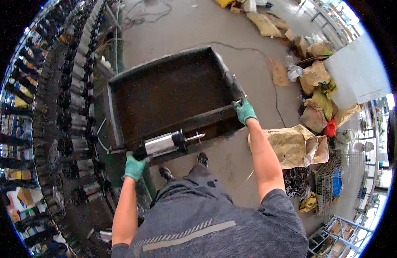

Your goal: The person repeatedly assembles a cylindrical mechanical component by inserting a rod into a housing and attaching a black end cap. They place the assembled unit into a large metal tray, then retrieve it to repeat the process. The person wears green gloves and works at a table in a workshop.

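A silver cylinder with black ends and a thin protruding shaft, like an electric motor (160, 145), lies along the near side of a large dark metal tray (164, 121). My left hand (135, 167), in a green glove, is closed at the motor's left black end; the fingertips are partly hidden. At the tray's near right corner, my right hand (245, 112), gloved the same way, has its fingers bent over the metal rim. A short metal rod (238, 86) sticks up along that side, just beyond the right hand.
Long racks of black and silver cylindrical parts (78, 101) run along my left. A tan sack (284, 146) lies on the floor at right, near a wire cage (340, 182) and a heap of dark rings (296, 182). More sacks (315, 79) and a cable (267, 58) are farther off.
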### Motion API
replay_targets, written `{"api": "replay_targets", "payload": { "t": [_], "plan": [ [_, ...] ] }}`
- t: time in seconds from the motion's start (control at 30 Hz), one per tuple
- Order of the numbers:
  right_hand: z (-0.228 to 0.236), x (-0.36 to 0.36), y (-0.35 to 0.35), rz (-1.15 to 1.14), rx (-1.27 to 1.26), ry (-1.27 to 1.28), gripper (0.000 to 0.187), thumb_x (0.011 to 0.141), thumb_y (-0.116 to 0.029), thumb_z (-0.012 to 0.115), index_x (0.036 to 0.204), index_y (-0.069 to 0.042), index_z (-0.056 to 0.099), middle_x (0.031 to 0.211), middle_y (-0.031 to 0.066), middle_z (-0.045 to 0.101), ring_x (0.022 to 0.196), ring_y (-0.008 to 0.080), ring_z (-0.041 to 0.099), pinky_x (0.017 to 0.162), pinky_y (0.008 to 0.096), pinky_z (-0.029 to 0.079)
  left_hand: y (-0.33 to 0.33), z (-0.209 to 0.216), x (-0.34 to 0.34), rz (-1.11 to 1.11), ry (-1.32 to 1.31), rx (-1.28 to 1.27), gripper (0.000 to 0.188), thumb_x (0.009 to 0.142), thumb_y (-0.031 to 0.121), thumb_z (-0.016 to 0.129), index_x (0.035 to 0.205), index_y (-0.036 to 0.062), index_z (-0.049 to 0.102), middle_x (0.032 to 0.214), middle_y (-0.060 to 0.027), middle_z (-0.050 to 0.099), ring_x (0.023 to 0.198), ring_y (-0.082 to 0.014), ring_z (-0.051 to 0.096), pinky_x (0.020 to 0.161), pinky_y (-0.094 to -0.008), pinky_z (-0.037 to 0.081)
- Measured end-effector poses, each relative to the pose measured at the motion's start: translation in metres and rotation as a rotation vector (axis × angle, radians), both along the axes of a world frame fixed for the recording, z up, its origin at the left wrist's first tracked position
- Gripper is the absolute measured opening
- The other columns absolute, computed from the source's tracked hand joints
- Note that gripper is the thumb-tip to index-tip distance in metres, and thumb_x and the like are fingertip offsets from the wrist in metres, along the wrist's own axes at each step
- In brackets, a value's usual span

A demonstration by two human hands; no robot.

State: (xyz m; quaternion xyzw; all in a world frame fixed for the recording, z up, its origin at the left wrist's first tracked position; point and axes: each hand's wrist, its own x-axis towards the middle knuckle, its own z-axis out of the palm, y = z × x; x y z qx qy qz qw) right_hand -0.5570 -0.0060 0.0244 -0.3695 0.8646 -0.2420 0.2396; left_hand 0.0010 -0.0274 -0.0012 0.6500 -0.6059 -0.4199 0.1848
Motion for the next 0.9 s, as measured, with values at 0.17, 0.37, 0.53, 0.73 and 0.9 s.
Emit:
{"api": "replay_targets", "payload": {
  "t": [0.17, 0.37, 0.53, 0.73, 0.9],
  "plan": [
    [0.009, 0.075, 0.021, 0.142, -0.084, -0.680, 0.012, 0.097, -0.020, 0.060, 0.101, -0.008, 0.061, 0.080, 0.0028, 0.058, 0.069, 0.0144, 0.050, 0.063, 0.0339, 0.045, 0.007, 0.037, -0.016, 0.064, -0.070, -0.036, 0.081, 0.074, 0.035, 0.092, 0.124, -0.0055, 0.044, 0.113, -0.0184, 0.066, 0.100, -0.0254, 0.064, 0.089, -0.0370, 0.053],
    [0.001, 0.134, 0.037, -0.029, 0.051, -0.988, 0.020, 0.097, -0.024, 0.055, 0.091, -0.011, 0.069, 0.077, 0.0002, 0.059, 0.059, 0.0116, 0.051, 0.045, 0.0297, 0.039, 0.006, 0.036, -0.019, 0.035, -0.152, -0.064, 0.075, 0.073, 0.037, 0.092, 0.119, -0.0040, 0.050, 0.104, -0.0187, 0.070, 0.093, -0.0270, 0.067, 0.085, -0.0381, 0.054],
    [-0.014, 0.147, 0.033, -0.161, -0.055, -1.080, 0.022, 0.094, -0.022, 0.052, 0.087, -0.014, 0.070, 0.070, 0.0011, 0.061, 0.052, 0.0121, 0.051, 0.043, 0.0282, 0.037, 0.004, 0.035, -0.014, 0.007, -0.192, -0.091, 0.076, 0.071, 0.042, 0.093, 0.115, -0.0040, 0.052, 0.100, -0.0196, 0.071, 0.090, -0.0299, 0.068, 0.083, -0.0399, 0.055],
    [-0.021, 0.148, 0.028, -0.153, -0.032, -1.010, 0.023, 0.094, -0.019, 0.051, 0.085, -0.009, 0.070, 0.068, 0.0030, 0.058, 0.054, 0.0151, 0.052, 0.047, 0.0322, 0.040, 0.007, 0.044, -0.018, 0.005, -0.282, -0.117, 0.077, 0.068, 0.046, 0.094, 0.112, -0.0037, 0.055, 0.094, -0.0197, 0.072, 0.087, -0.0330, 0.070, 0.080, -0.0414, 0.056],
    [-0.028, 0.151, 0.025, -0.198, 0.003, -0.977, 0.023, 0.093, -0.019, 0.051, 0.083, -0.009, 0.070, 0.067, 0.0029, 0.057, 0.052, 0.0154, 0.050, 0.045, 0.0333, 0.037, 0.006, 0.051, -0.020, -0.018, -0.283, -0.128, 0.078, 0.067, 0.047, 0.093, 0.112, -0.0039, 0.056, 0.098, -0.0213, 0.073, 0.090, -0.0357, 0.071, 0.080, -0.0419, 0.056]
  ]
}}
